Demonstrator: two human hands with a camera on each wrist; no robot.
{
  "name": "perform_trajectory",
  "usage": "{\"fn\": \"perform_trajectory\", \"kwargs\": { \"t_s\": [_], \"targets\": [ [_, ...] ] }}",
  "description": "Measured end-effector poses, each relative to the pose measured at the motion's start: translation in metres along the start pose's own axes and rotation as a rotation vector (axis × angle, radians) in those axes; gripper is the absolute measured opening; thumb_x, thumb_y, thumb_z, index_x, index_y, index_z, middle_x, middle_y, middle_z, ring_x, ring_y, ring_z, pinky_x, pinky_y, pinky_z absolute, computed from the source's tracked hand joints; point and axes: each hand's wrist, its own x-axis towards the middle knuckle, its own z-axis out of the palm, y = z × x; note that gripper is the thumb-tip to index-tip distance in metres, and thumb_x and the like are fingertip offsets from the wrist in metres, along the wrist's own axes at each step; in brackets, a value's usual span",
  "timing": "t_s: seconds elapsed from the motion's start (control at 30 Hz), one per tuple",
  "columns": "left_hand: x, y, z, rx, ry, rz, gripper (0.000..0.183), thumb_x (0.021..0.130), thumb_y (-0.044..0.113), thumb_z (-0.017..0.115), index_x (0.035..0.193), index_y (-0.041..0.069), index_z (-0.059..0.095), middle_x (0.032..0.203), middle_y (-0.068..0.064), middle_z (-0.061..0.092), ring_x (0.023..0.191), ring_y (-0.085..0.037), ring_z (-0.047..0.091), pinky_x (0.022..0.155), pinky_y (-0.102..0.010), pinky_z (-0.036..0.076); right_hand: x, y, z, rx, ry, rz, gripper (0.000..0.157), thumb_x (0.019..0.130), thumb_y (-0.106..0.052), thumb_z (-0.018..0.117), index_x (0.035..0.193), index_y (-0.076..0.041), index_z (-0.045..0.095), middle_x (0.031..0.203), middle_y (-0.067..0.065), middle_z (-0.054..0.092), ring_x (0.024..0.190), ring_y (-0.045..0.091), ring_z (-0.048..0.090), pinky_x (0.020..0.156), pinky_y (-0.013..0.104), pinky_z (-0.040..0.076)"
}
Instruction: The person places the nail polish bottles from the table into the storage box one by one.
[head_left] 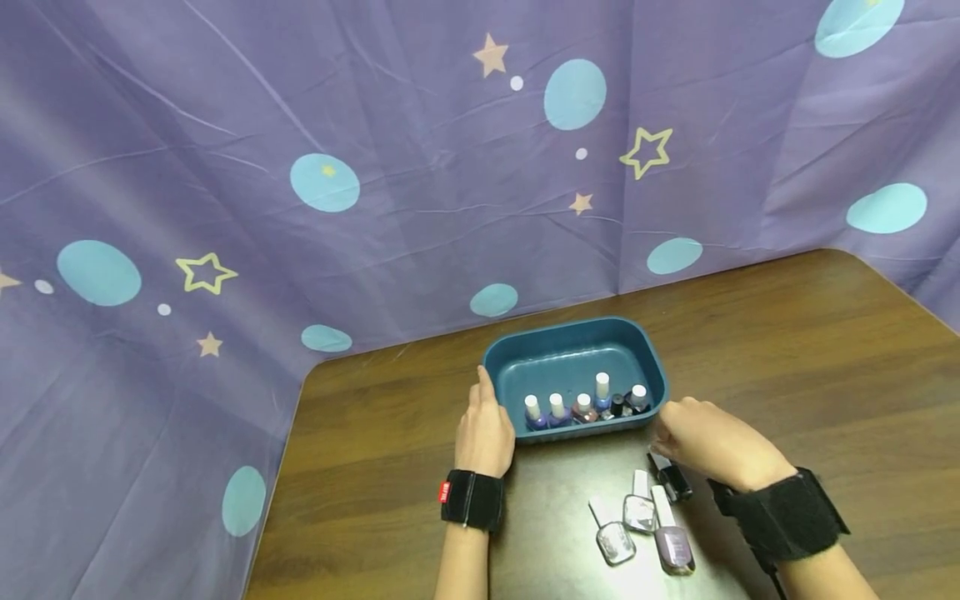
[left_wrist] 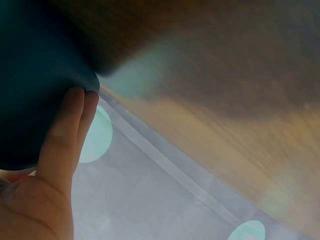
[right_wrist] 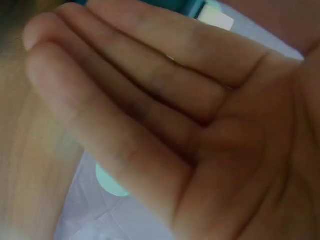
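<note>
A teal tray (head_left: 566,332) sits on the table with several nail polish bottles (head_left: 557,412) lined along its front side, most with white caps. My left hand (head_left: 483,429) rests against the tray's left side. In the left wrist view, straight fingers (left_wrist: 62,132) touch the teal wall (left_wrist: 30,100). My right hand (head_left: 708,442) is at the tray's front right corner. The right wrist view shows its fingers (right_wrist: 115,100) extended side by side, with a bit of teal tray beyond; the fingertips' contact is unclear. A dark nail polish bottle (head_left: 672,481) lies just below this hand.
On the table in front of the tray lie two glittery silver nail polish bottles (head_left: 617,543) and a mauve one (head_left: 674,550). The wooden table (head_left: 360,483) meets a purple curtain (head_left: 420,242) with stars and dots behind. Black bands circle both wrists.
</note>
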Motion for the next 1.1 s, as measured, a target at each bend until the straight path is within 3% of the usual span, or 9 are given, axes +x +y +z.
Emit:
{"fn": "perform_trajectory", "kwargs": {
  "t_s": [0.27, 0.53, 0.9, 1.1],
  "targets": [
    [0.000, 0.000, 0.001, 0.003, 0.001, -0.003, 0.061, 0.089, 0.010, 0.045, 0.145, 0.001, 0.022, 0.121, -0.016, 0.053, 0.064, -0.020, 0.053, 0.058, -0.036, 0.044, 0.007, 0.005, 0.017, -0.050, -0.106, 0.143, 0.027, 0.072, -0.022, 0.071, 0.062, -0.015, 0.047, 0.058, -0.004, 0.045, 0.053, 0.012, 0.043, 0.050, 0.032, 0.036],
    [0.001, -0.001, -0.001, 0.005, 0.021, 0.001, 0.061, 0.088, 0.009, 0.045, 0.144, 0.000, 0.023, 0.121, -0.018, 0.052, 0.073, -0.028, 0.058, 0.064, -0.040, 0.046, 0.011, 0.012, 0.019, -0.056, -0.053, 0.039, 0.024, 0.069, -0.012, 0.072, 0.070, -0.014, 0.048, 0.063, -0.005, 0.044, 0.058, 0.011, 0.044, 0.053, 0.032, 0.038],
    [0.002, -0.002, 0.001, 0.010, 0.021, 0.012, 0.060, 0.088, 0.009, 0.044, 0.144, 0.000, 0.023, 0.123, -0.019, 0.052, 0.075, -0.029, 0.059, 0.065, -0.041, 0.046, 0.010, 0.017, 0.009, 0.013, -0.089, 0.009, 0.023, 0.073, -0.010, 0.068, 0.063, -0.018, 0.049, 0.057, -0.010, 0.043, 0.051, 0.007, 0.042, 0.049, 0.026, 0.036],
    [0.001, -0.001, 0.002, 0.006, 0.020, 0.008, 0.060, 0.088, 0.010, 0.045, 0.144, 0.000, 0.024, 0.122, -0.018, 0.052, 0.073, -0.028, 0.058, 0.064, -0.041, 0.046, 0.004, 0.017, -0.003, 0.096, -0.104, -0.072, 0.020, 0.070, -0.012, 0.070, 0.067, -0.020, 0.052, 0.063, -0.013, 0.048, 0.055, 0.002, 0.042, 0.050, 0.025, 0.037]
  ]
}}
